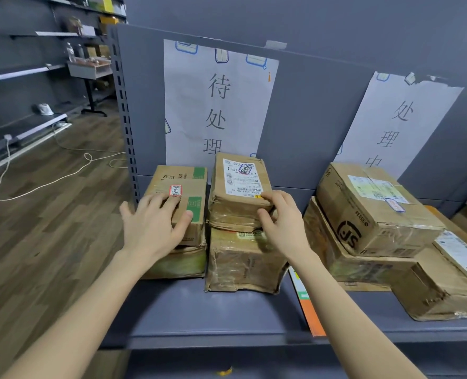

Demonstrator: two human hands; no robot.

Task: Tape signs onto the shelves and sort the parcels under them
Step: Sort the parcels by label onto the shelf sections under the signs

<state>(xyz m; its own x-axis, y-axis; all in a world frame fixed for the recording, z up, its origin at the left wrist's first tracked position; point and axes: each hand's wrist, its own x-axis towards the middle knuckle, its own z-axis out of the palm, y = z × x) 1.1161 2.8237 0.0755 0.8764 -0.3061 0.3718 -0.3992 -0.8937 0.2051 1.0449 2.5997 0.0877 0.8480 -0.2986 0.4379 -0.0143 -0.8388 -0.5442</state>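
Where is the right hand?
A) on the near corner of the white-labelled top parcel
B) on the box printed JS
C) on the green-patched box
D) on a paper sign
A: the right hand curls round the near right corner of the white-labelled top parcel, under the left sign.

Even soft light, wide-angle bowed edges, slightly soft

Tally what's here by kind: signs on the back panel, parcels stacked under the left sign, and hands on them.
Signs: 2
Parcels under the left sign: 4
Hands: 2
Total: 8
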